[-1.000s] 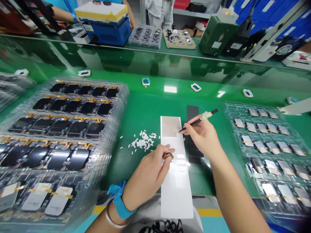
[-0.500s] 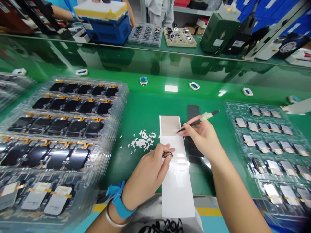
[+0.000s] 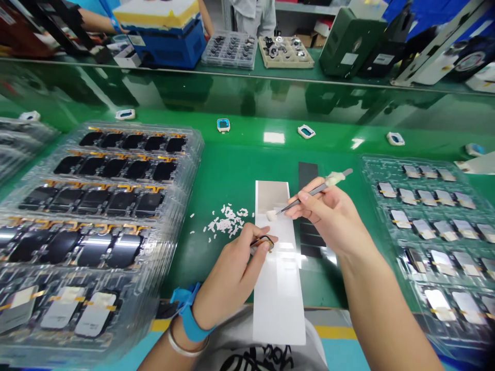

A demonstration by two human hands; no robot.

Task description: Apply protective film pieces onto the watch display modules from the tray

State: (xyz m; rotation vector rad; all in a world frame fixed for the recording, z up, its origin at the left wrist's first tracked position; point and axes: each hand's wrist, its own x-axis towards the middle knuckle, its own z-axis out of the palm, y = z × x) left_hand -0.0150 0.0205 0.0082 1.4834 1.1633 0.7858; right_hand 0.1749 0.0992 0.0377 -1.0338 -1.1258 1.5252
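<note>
My left hand (image 3: 228, 265) is closed around a small dark watch screen (image 3: 264, 240), pinched between thumb and fingers over the white sheet. Tweezers (image 3: 317, 189), with pale tape wrapped round the back end, are gripped in my right hand (image 3: 334, 219). At their tips is a small whitish adhesive piece (image 3: 271, 215), above the long white sheet (image 3: 279, 314). A grey-beige area (image 3: 273, 193) covers the sheet's far end. Left of the sheet lies a pile of tiny white scraps (image 3: 226, 224). A black strip (image 3: 308, 169) lies partly behind my right hand.
Stacked clear trays of dark screens (image 3: 96, 203) stand at the left. Another clear tray (image 3: 371, 167), with silver-backed screens, sits at the right. White watch cases (image 3: 223, 124) are spaced along the back. A raised shelf beyond carries a blue box (image 3: 170, 49) and parts trays (image 3: 230, 50).
The tweezers have lifted slightly, and a whitish piece now shows at their tips, off the beige area. My left hand has shifted slightly left, tilting the screen into clearer view.
</note>
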